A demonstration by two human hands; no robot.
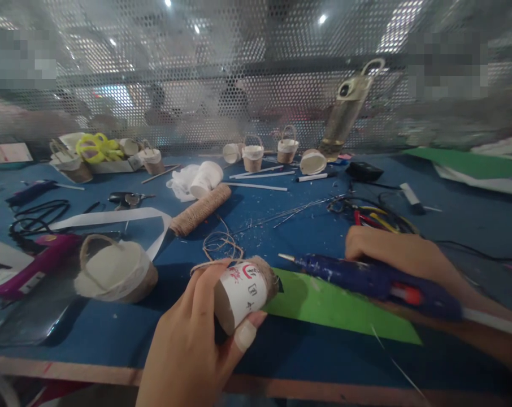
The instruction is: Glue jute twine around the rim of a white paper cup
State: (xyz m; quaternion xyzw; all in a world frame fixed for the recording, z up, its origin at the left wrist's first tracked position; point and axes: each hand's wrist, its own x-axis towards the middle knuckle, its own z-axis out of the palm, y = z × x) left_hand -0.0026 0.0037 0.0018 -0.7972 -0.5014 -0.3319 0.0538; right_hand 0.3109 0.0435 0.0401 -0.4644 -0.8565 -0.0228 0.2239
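L hand (192, 339) grips cup (239, 294); R hand (391, 251), glue gun (366, 280).

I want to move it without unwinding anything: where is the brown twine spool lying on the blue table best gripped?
Grip the brown twine spool around its middle, coming from above with fingers across its width. It lies flat and slanted on the blue table, with free table along both long sides; a loose strand seems to trail from its nearer end.
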